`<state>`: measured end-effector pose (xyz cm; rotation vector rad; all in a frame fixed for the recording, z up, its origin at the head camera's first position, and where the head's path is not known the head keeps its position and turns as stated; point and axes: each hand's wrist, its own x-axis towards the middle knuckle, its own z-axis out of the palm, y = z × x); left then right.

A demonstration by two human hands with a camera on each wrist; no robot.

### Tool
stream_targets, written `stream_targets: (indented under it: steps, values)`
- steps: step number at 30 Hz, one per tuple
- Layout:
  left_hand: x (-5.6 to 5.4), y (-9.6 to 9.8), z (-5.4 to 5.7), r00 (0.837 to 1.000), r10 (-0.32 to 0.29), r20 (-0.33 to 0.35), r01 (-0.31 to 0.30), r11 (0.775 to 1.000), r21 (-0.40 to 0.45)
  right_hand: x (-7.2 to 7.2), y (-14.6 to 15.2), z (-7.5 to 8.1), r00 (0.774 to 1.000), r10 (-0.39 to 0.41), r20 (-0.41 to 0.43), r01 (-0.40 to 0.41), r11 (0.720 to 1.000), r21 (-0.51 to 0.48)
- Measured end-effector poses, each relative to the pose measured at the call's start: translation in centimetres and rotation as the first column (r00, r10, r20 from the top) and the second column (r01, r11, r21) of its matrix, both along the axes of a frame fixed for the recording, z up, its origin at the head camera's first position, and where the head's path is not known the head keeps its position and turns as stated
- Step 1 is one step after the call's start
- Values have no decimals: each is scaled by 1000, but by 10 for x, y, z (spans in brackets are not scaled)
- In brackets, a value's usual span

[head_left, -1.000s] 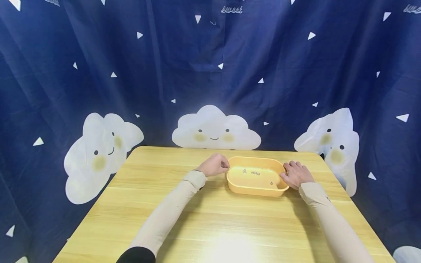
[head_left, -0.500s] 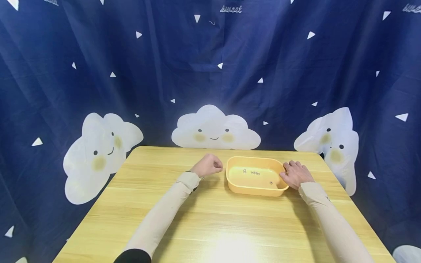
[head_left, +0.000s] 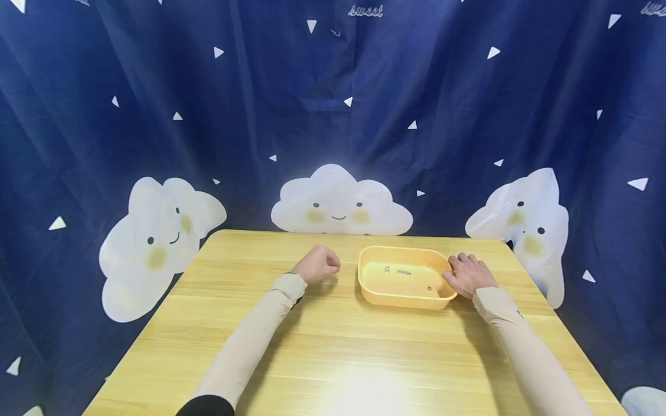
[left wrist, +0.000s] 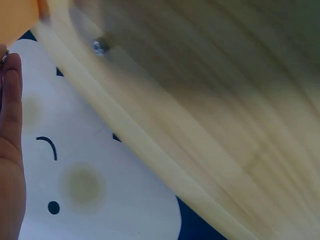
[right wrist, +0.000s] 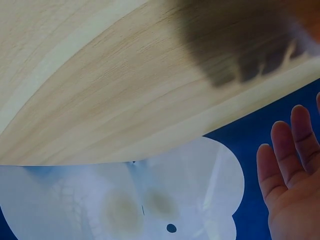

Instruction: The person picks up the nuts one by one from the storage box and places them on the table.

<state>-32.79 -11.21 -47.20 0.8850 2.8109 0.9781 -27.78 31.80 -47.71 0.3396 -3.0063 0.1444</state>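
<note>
My left hand (head_left: 315,264) is over the table, left of the yellow tray (head_left: 406,301). In the left wrist view its fingertips pinch a small silvery metal piece (left wrist: 5,56), mostly hidden by the fingers. Another small shiny metal piece (left wrist: 100,46) lies on the wood below. Inside the tray are one metal piece (head_left: 387,269) at the left, a short row of pieces (head_left: 403,272) in the middle and a single piece (head_left: 429,288) near the front right. My right hand (head_left: 470,275) holds the tray's right end, thumb over the rim; its other fingers (right wrist: 286,152) stretch out outside.
The light wooden table (head_left: 333,346) carries the tray near its far edge. Behind it hangs a dark blue curtain (head_left: 333,133) with white triangles and smiling clouds (head_left: 340,202). A bright glare lies on the near part of the tabletop.
My left hand has moved left, from the tray's left rim to over the table, uncovering a small metal piece beside the wrist. The right hand and the tray have stayed in place.
</note>
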Motion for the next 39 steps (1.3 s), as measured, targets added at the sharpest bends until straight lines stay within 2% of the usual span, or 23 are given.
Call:
stream_targets:
  steps: [4, 14, 19, 30, 39]
  values:
    - [-1, -10, -7, 1000, 24, -6, -24, 1000, -1, -1, -1, 0, 1000, 2, 3, -2, 1000, 0]
    - [-2, -34, -17, 997, 76, 0, -76, 997, -18, -3, 0, 1, 1000, 3, 5, -3, 1000, 7]
    - [0, -44, -22, 997, 79, 3, -79, 997, -24, -3, -1, 3, 1000, 0, 0, 0, 1000, 7]
    - [3, -49, -27, 995, 100, 9, -99, 992, -72, -3, 1, 0, 1000, -4, 15, 4, 1000, 8]
    - [6, -52, -28, 990, 128, 66, -122, 989, -88, -4, 1, -1, 1000, -4, 17, 4, 1000, 6]
